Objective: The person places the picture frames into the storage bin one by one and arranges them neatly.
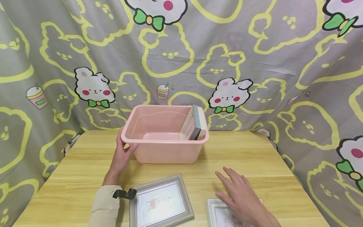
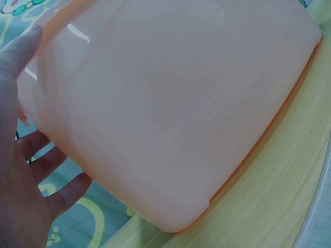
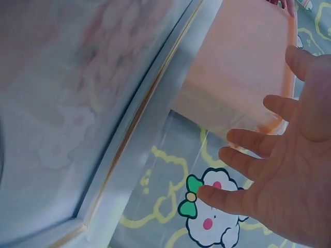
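A pink plastic tub stands on the table. My left hand grips its near left corner, thumb on the front and fingers behind the rim; the left wrist view shows the tub wall close up. Several picture frames lean upright against the tub's right end. My right hand, fingers spread and holding nothing, hovers over a pale picture frame that it partly covers. In the right wrist view, a picture frame fills the left side, beside the spread right hand.
A silver-grey picture frame with an animal print lies flat between the arms, in front of the tub. Behind the wooden table hangs a grey curtain with cartoon bears and rabbits. A black strap circles the left wrist.
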`<state>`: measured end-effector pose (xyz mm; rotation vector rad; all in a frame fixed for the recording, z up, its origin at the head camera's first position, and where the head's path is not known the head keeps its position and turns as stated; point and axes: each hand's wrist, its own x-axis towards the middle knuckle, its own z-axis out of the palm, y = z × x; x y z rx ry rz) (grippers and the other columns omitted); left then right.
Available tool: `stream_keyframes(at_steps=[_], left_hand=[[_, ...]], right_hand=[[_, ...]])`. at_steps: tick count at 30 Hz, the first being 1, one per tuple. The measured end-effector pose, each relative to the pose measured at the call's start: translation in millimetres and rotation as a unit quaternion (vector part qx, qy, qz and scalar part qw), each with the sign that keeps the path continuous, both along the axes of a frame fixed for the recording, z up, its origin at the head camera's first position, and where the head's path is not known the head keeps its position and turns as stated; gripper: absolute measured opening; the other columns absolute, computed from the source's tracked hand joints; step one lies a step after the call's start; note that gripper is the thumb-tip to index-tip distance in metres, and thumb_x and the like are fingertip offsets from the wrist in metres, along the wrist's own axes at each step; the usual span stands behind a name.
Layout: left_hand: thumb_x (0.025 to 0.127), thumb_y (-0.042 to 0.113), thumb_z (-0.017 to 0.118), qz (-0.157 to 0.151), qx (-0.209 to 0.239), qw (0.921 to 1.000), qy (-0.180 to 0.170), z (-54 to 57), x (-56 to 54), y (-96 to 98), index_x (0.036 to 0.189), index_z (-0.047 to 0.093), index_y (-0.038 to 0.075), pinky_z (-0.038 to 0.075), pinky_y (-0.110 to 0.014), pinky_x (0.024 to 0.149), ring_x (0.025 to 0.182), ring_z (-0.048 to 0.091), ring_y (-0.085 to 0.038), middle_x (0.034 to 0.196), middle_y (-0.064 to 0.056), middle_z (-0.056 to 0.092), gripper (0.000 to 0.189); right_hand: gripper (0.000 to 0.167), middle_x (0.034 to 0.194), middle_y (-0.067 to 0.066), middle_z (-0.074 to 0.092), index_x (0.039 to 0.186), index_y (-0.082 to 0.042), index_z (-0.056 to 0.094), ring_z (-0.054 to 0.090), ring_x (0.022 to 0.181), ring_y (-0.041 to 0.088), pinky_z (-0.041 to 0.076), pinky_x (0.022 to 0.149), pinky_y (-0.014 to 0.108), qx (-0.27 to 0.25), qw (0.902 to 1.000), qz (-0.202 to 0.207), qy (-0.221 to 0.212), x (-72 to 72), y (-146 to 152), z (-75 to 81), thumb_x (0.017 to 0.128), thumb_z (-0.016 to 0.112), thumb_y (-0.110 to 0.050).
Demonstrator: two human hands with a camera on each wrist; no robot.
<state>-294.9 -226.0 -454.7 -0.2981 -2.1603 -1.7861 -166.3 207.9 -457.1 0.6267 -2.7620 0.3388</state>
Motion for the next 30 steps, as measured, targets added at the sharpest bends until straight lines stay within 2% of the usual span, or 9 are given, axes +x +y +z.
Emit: stream_keyframes(at_steps=[3,8,13,16,19,22,25,28,30], left_hand=[[0.094,0.007,0.060,-0.001,0.005,1.0000,0.005,-1.7,-0.8,2.5,0.155,0.008,0.027,0.046,-0.009,0.090,0.121,0.040,-0.007,0.148,-0.014,0.032,0.083],[0.094,0.007,0.060,0.002,0.002,1.0000,0.002,-3.3,-0.4,2.8,0.155,0.009,0.028,0.046,-0.009,0.090,0.121,0.041,-0.005,0.148,-0.013,0.033,0.082],[0.094,0.009,0.060,0.004,-0.002,1.0000,0.003,-4.2,-1.1,1.0,0.154,0.010,0.030,0.046,-0.009,0.090,0.121,0.041,-0.006,0.148,-0.013,0.033,0.081],[0.094,0.009,0.060,0.005,0.001,1.0000,0.002,-4.6,-1.1,0.2,0.154,0.010,0.031,0.046,-0.010,0.090,0.121,0.041,-0.007,0.147,-0.014,0.033,0.081],[0.094,0.009,0.060,0.007,0.002,1.0000,0.002,-5.1,-0.8,0.0,0.154,0.011,0.031,0.047,-0.011,0.090,0.121,0.041,-0.008,0.147,-0.013,0.034,0.081],[0.094,0.009,0.060,0.007,-0.001,1.0000,0.000,-6.0,-0.8,-0.1,0.154,0.011,0.031,0.046,-0.010,0.090,0.121,0.041,-0.007,0.147,-0.013,0.034,0.081],[0.094,0.009,0.060,0.005,0.000,1.0000,0.000,-6.3,-1.4,0.1,0.154,0.010,0.030,0.046,-0.010,0.090,0.121,0.042,-0.007,0.148,-0.013,0.034,0.081],[0.094,0.009,0.060,0.003,0.006,1.0000,0.002,-5.2,-1.9,0.6,0.154,0.011,0.031,0.047,-0.010,0.090,0.121,0.042,-0.008,0.148,-0.013,0.034,0.080],[0.094,0.008,0.059,0.002,0.008,1.0000,0.003,-4.1,-2.0,0.9,0.154,0.011,0.030,0.047,-0.011,0.089,0.121,0.042,-0.008,0.148,-0.013,0.033,0.080]], right_hand=[[0.059,0.147,0.008,0.045,0.146,-0.028,0.043,0.040,0.135,0.029,0.034,0.103,0.056,0.009,0.9999,-0.006,-0.011,5.1,5.4,2.3,0.093,0.058,-0.049],[0.059,0.145,0.008,0.046,0.145,-0.027,0.045,0.041,0.134,0.029,0.035,0.103,0.054,0.013,0.9999,-0.011,-0.004,10.7,11.8,8.9,0.091,0.062,-0.045],[0.056,0.139,0.010,0.052,0.139,-0.024,0.052,0.047,0.127,0.029,0.040,0.097,0.054,0.008,0.9995,-0.029,0.002,20.9,20.3,8.9,0.088,0.067,-0.042],[0.055,0.134,0.011,0.056,0.135,-0.022,0.056,0.052,0.122,0.030,0.045,0.089,0.056,0.018,0.9991,-0.038,0.006,26.7,25.9,5.6,0.086,0.069,-0.043],[0.056,0.133,0.012,0.057,0.134,-0.021,0.057,0.055,0.118,0.033,0.048,0.081,0.059,0.029,0.9978,-0.055,-0.022,31.7,31.1,2.3,0.086,0.068,-0.048],[0.058,0.134,0.013,0.056,0.134,-0.022,0.057,0.057,0.115,0.036,0.049,0.074,0.060,0.033,0.9935,-0.078,-0.076,36.5,36.5,-1.4,0.086,0.064,-0.054],[0.061,0.134,0.015,0.056,0.134,-0.022,0.056,0.057,0.113,0.040,0.051,0.063,0.054,0.036,0.9871,-0.097,-0.122,41.3,42.5,-7.8,0.086,0.061,-0.058],[0.065,0.133,0.016,0.056,0.134,-0.021,0.056,0.056,0.112,0.042,0.050,0.052,0.045,0.048,0.9816,-0.111,-0.148,44.8,50.0,-17.2,0.084,0.061,-0.062],[0.067,0.133,0.016,0.055,0.134,-0.020,0.055,0.056,0.111,0.043,0.050,0.049,0.043,0.060,0.9780,-0.118,-0.161,46.5,55.3,-23.2,0.082,0.063,-0.062]])
